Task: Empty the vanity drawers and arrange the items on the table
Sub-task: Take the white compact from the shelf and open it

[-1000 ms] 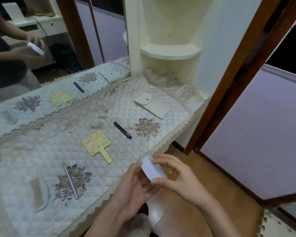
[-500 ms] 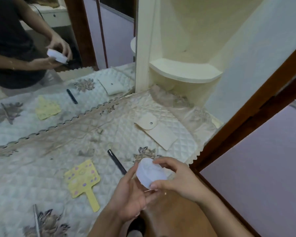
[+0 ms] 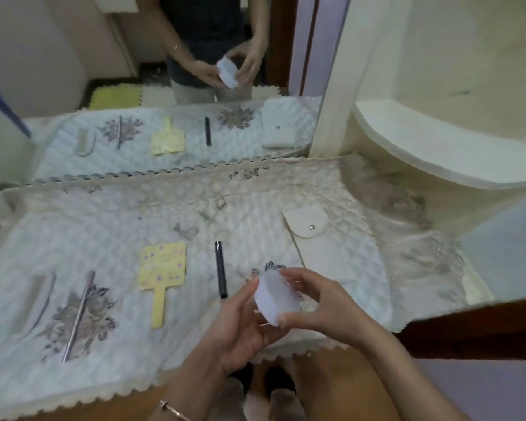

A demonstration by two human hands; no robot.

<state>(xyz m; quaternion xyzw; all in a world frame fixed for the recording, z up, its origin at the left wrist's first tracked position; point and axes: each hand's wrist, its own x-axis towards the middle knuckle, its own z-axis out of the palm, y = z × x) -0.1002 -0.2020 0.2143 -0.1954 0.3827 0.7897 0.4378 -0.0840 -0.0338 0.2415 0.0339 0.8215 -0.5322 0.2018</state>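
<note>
The left hand [image 3: 240,328] and right hand [image 3: 321,312] are together pinching the white box [image 3: 274,299]; bare cloth [image 3: 255,235] is lying at twelve o'clock, between pen [image 3: 220,268] and pouch [image 3: 319,241].

Hands: left hand [image 3: 240,326] and right hand [image 3: 319,308] both grip a small white round case [image 3: 275,299] above the near edge of the quilted cover [image 3: 104,232].
Pen: black pen [image 3: 220,268], 10 o'clock from the case.
Paddle: yellow, spotted paddle [image 3: 161,268], 9 o'clock from the pen.
Pouch: cream snap pouch [image 3: 319,238], 1 o'clock from the case.
Rod: thin metal rod [image 3: 79,311], 9 o'clock, well apart.
Mirror: wall mirror [image 3: 195,86], 12 o'clock, reflecting everything.
</note>
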